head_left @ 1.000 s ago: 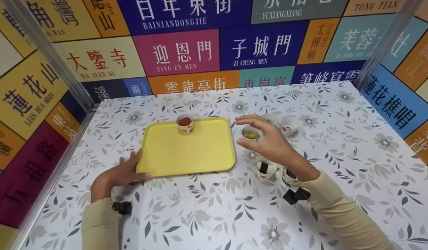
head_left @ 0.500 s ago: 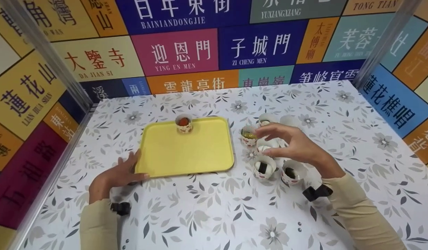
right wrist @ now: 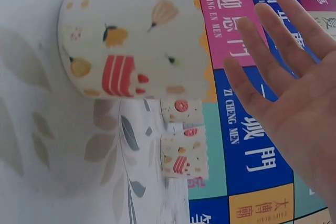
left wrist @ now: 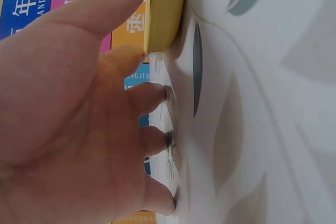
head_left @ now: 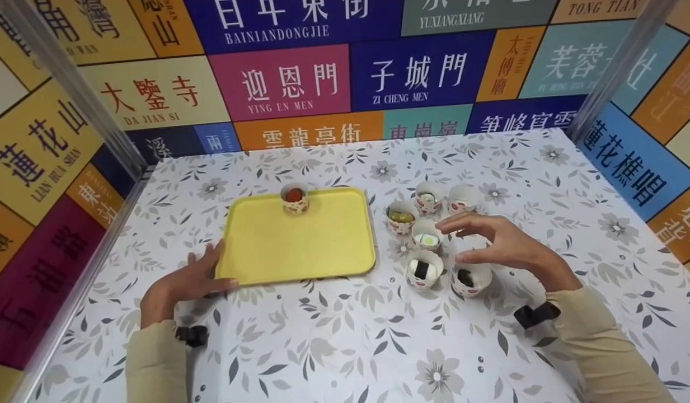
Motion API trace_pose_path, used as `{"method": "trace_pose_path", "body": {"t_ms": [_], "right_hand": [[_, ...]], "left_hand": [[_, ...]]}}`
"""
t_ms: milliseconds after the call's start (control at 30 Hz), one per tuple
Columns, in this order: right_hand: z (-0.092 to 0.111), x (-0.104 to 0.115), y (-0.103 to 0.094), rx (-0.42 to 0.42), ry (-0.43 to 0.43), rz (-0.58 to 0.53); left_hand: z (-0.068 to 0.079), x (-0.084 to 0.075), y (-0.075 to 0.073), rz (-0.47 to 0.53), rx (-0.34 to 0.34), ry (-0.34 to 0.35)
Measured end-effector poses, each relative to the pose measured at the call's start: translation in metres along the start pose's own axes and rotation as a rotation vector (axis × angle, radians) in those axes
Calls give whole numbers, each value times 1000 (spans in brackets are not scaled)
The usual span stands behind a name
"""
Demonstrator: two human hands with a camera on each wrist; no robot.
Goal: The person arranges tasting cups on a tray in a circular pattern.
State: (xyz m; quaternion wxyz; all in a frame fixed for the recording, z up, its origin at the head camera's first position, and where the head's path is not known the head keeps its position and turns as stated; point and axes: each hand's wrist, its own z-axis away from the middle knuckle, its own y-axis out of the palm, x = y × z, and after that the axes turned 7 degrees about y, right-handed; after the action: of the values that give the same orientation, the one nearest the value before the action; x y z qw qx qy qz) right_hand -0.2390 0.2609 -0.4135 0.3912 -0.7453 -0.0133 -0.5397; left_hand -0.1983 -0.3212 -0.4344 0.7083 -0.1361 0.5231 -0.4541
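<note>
The left hand [head_left: 183,284] touches the near-left corner of a yellow tray [head_left: 297,240], its thumb at the near edge and its fingers spread along the left side. A patterned paper cup [head_left: 295,206] with a red round item stands at the tray's far edge. Holding nothing, the right hand [head_left: 507,246] hovers with parted fingers over the right-hand cups. Around it stand a cup with yellow-green pieces [head_left: 400,222], a cup with a white-and-green item [head_left: 427,239], a cup with a black-striped white piece [head_left: 422,275] and a cup with dark contents [head_left: 471,282].
Two more cups, a left one [head_left: 428,200] and a right one [head_left: 461,197], stand farther back, the right one just behind the hand. A leaf-patterned cloth [head_left: 333,347] covers the table. Colourful sign-printed walls [head_left: 291,81] enclose the back and sides.
My right hand has drawn back to the right and nearer, from above the yellow-green cup, uncovering several cups. The left hand has stayed at the tray corner.
</note>
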Motion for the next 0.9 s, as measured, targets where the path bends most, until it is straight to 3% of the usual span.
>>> {"method": "trace_pose_path", "body": {"t_ms": [167,333,567,900], "right_hand": [[9,-8,-7,73,11,17],[16,-23,-13,151,-7,-49],[20,-30,-18,256,94,-61],[21,-32,-18,348,179,43]], "left_hand": [[-1,1,2,16,-3,-28],[-1,1,0,-22,2,5],[0,2,0,-35,2,15],[0,1,0,-7,-9,18]]}}
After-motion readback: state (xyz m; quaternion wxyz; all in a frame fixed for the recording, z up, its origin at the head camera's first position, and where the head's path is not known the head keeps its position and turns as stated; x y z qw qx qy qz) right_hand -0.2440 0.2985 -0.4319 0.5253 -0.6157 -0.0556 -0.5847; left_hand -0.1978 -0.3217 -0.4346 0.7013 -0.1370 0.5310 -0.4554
